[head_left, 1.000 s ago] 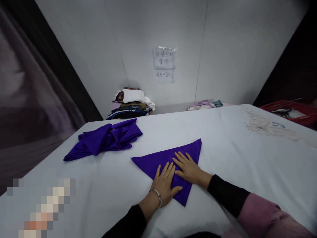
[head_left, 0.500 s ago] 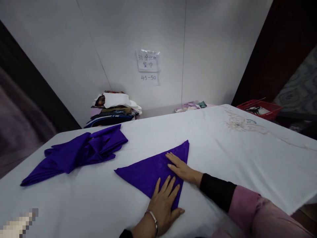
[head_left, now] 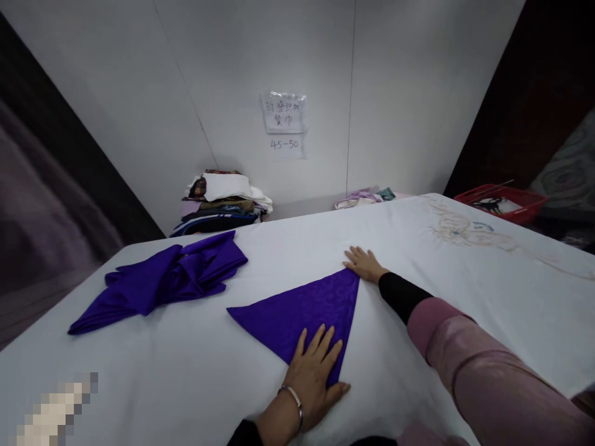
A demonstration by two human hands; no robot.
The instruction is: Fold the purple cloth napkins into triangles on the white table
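Observation:
A purple cloth napkin (head_left: 297, 306), folded into a triangle, lies flat on the white-covered table (head_left: 186, 378). My left hand (head_left: 312, 375), with a silver bracelet at the wrist, rests palm down on the napkin's near corner, fingers spread. At the far right corner, my right hand (head_left: 365, 263) lies flat, its palm covering the tip and its fingers reaching past onto the white cloth. Neither hand grips anything. To the left is a loose heap of purple cloths (head_left: 160, 275), apart from both hands.
Against the wall sits a stack of folded clothes (head_left: 223, 201). More pale fabric (head_left: 360, 198) lies behind the table's far edge. A red basket (head_left: 525, 207) stands at the far right. A handwritten paper sign (head_left: 284, 124) hangs on the wall. A pixelated patch (head_left: 56, 412) covers the lower left.
My right hand has slid from the middle of the triangular napkin up to its far right corner. My left hand stays on the near corner. The view has shifted slightly.

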